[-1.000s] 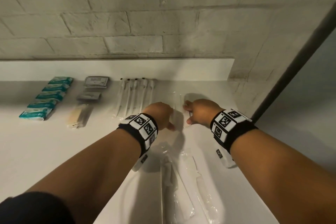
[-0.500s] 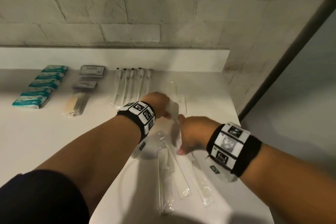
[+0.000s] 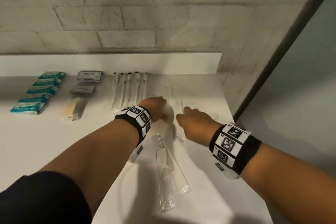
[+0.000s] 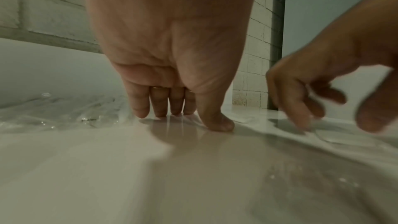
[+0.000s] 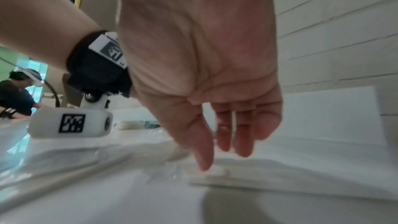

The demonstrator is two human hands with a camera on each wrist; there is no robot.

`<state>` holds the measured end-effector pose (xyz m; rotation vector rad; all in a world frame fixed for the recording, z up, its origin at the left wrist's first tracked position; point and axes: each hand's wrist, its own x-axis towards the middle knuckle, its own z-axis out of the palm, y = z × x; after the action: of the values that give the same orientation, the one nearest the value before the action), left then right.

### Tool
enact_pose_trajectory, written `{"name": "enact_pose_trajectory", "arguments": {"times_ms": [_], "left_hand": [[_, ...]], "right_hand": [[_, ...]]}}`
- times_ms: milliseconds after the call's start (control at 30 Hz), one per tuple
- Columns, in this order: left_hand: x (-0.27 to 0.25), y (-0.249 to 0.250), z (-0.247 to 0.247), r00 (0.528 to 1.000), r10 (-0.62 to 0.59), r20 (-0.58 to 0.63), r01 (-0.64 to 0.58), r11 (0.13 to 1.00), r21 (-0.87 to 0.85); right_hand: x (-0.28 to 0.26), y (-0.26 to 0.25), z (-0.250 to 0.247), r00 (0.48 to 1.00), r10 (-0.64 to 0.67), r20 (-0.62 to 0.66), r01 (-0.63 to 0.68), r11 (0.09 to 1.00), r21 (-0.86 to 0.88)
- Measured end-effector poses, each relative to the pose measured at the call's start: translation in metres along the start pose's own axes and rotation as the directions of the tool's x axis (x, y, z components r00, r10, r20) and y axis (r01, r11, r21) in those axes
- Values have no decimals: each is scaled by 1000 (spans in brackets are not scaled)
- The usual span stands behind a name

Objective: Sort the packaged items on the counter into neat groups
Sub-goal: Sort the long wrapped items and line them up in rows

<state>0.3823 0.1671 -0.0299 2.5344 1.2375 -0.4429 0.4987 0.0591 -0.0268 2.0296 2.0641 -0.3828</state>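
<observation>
Two long clear packets (image 3: pixel 175 96) lie side by side at the back right of the white counter (image 3: pixel 36 151). My left hand (image 3: pixel 161 110) presses straight fingertips (image 4: pixel 159 110) down on clear wrapping beside them. My right hand (image 3: pixel 181 118) hovers just to the right, fingers loose and pointing down, over a white packet (image 5: pixel 280 176) whose near end (image 3: pixel 181 139) shows behind the hand. It grips nothing. Two more long packets (image 3: pixel 164 174) lie close to me.
Sorted rows run along the back: teal packs (image 3: pixel 40 92), grey sachets (image 3: pixel 89 76), a packet of wooden sticks (image 3: pixel 73 109) and bagged brushes (image 3: pixel 127 89). The counter ends at a brick wall (image 3: pixel 236 32) on the right. Another person (image 5: pixel 17 91) works far off.
My right hand drew back to the near packets and has come forward again. One of the three near packets now lies under it, further away. The left hand stayed put.
</observation>
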Motion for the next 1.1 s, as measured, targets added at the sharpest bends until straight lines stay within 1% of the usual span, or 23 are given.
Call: {"name": "enact_pose_trajectory", "arguments": {"times_ms": [67, 100, 200, 267, 333, 433, 500, 567, 633, 733, 800, 1000, 1033, 1100], "left_hand": [[2, -4, 2, 1000, 14, -17, -15, 1000, -26], [4, -6, 4, 1000, 13, -24, -14, 999, -37], [6, -11, 7, 997, -3, -74, -1, 998, -58], [9, -11, 8, 990, 3, -139, -16, 996, -93], [17, -6, 6, 984, 23, -175, -36, 997, -72], [32, 7, 6, 988, 51, -144, -46, 998, 38], [40, 13, 8, 993, 52, -109, -40, 993, 109], [45, 14, 11, 994, 54, -92, -39, 986, 160], [50, 13, 14, 995, 45, -90, -28, 984, 176], [52, 13, 15, 997, 39, -72, -24, 979, 201], [51, 14, 15, 997, 33, -65, -19, 977, 211], [52, 12, 17, 996, 41, -77, -27, 984, 174], [53, 11, 17, 996, 43, -81, -29, 986, 166], [52, 9, 18, 995, 44, -86, -29, 986, 163]], "right_hand": [[-1, 5, -7, 985, 170, 7, -170, 985, 36], [0, 6, -8, 976, 216, 38, -217, 975, 36], [3, 8, 0, 958, 243, 149, -244, 970, -15], [6, 9, 8, 952, 262, 159, -260, 965, -36], [9, 13, 10, 947, 283, 151, -282, 959, -28], [15, 26, 6, 958, 248, 147, -256, 966, 38], [24, 39, 4, 959, 260, 109, -272, 955, 119], [38, 52, 6, 960, 273, 65, -280, 950, 141], [48, 60, 4, 971, 234, 55, -239, 965, 110], [59, 65, -5, 989, 126, 72, -129, 990, 49], [65, 65, -9, 992, 93, 88, -97, 994, 41], [77, 66, -9, 988, 103, 116, -114, 989, 91], [77, 67, -9, 988, 106, 111, -118, 986, 115], [69, 68, -9, 991, 104, 82, -120, 967, 225]]}}
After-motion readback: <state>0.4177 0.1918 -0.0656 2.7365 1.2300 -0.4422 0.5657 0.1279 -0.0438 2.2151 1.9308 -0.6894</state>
